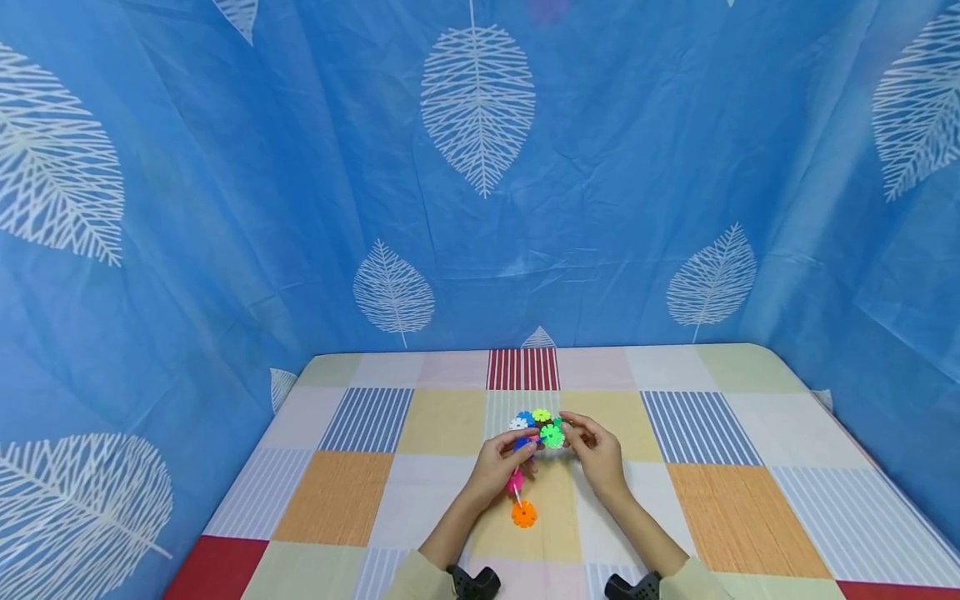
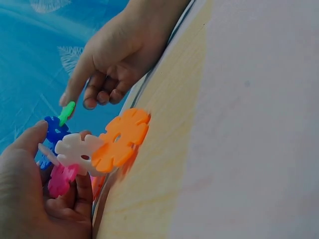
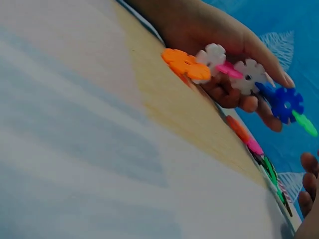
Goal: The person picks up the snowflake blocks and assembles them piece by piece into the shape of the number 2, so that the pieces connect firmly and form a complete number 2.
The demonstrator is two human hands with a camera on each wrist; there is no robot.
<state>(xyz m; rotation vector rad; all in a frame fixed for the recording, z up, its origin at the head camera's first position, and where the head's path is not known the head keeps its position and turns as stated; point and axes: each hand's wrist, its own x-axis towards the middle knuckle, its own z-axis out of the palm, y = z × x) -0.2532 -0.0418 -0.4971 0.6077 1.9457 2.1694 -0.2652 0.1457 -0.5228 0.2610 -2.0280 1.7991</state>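
A chain of notched flower-shaped plastic discs is gripped by my left hand (image 1: 495, 468), whose fingers curl round its middle. At its low end hangs an orange disc (image 1: 524, 514), followed by a white disc (image 2: 77, 149), a pink disc (image 2: 62, 179) and another white disc (image 3: 247, 77). Blue discs (image 3: 287, 105) stand at the left fingertips. Slotted into the end blue one is a light green disc (image 1: 552, 435). My right hand (image 1: 600, 458) pinches the green disc's outer edge, its other fingers (image 2: 103, 97) bent below; part of this grip is hidden.
Beyond the hands, several loose discs lie on the tablecloth, among them a yellow disc (image 1: 542, 414) and a white disc (image 1: 518, 423). The patchwork tablecloth (image 1: 435, 492) meets a blue leaf-print curtain (image 1: 600, 208) at the back and sides.
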